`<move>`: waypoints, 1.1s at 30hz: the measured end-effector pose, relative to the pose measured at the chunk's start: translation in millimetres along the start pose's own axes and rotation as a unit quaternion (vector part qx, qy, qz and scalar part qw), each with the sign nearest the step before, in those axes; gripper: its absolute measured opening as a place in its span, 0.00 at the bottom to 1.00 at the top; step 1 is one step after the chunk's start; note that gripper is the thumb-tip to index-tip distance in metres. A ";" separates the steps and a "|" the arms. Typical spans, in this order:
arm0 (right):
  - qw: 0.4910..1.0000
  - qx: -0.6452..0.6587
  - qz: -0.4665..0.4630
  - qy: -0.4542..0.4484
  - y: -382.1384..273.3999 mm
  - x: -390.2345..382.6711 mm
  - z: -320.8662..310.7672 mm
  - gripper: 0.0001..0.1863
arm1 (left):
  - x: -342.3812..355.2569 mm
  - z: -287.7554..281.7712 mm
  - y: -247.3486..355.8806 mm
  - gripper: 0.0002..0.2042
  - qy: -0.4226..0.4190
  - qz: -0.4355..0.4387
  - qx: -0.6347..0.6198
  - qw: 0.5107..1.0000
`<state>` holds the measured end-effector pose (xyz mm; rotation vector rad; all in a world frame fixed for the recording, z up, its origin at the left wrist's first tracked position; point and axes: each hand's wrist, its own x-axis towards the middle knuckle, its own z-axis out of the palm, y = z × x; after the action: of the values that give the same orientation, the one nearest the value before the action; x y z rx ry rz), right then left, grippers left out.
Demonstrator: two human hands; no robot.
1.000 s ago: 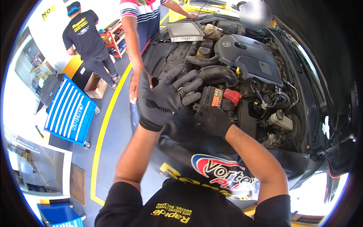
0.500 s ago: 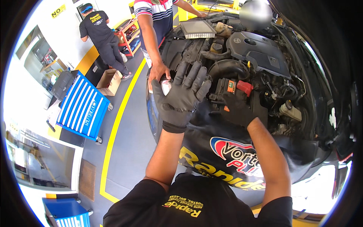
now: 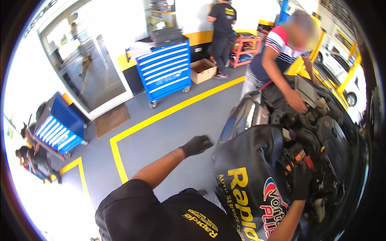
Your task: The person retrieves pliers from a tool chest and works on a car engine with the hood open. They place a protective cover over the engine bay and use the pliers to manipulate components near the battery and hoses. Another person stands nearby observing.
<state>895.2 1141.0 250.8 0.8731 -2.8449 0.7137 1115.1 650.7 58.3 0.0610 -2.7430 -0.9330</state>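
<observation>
My left hand [image 3: 196, 145], in a black glove, is out over the grey floor, apart from the car. Nothing shows in it; blur hides how far its fingers bend. My gloved right hand [image 3: 301, 180] is at the near side of the car battery [image 3: 294, 151], which has an orange label and a red terminal cover [image 3: 308, 162]. Its fingers blend into the dark engine bay. A black printed fender cover [image 3: 251, 160] drapes over the car's front beside my right forearm. Beyond the battery lies the dark plastic engine cover [image 3: 333, 138].
Across the car, a co-worker in a striped shirt [image 3: 277, 50] leans over the bay, one hand near a rectangular air filter [image 3: 306, 91]. Blue tool cabinets [image 3: 169, 72], a cardboard box [image 3: 203, 71], a red tool cart [image 3: 246, 50] and another person [image 3: 223, 30] stand along the wall.
My view has swung left, bringing more of the shop floor into sight. My left hand, earlier spread open above the car's front, is now out over the floor. My right hand stays by the battery.
</observation>
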 end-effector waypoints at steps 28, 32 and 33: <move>0.972 0.047 0.079 0.216 -135.2 54.0 110.2 0.16 | -257.2 -150.3 -377.9 0.18 0.051 -0.596 -0.309 0.739; 0.945 0.024 0.063 0.319 -123.1 50.8 110.2 0.13 | -171.1 -210.1 -415.3 0.16 0.086 -0.594 -0.296 0.743; 0.945 0.016 0.059 0.321 -121.8 50.3 110.4 0.13 | -166.1 -210.9 -412.7 0.16 0.082 -0.568 -0.358 0.737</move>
<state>926.4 976.2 213.2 0.3704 -2.3097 0.8649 1311.2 216.6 -65.7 1.6780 -1.7538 -2.0175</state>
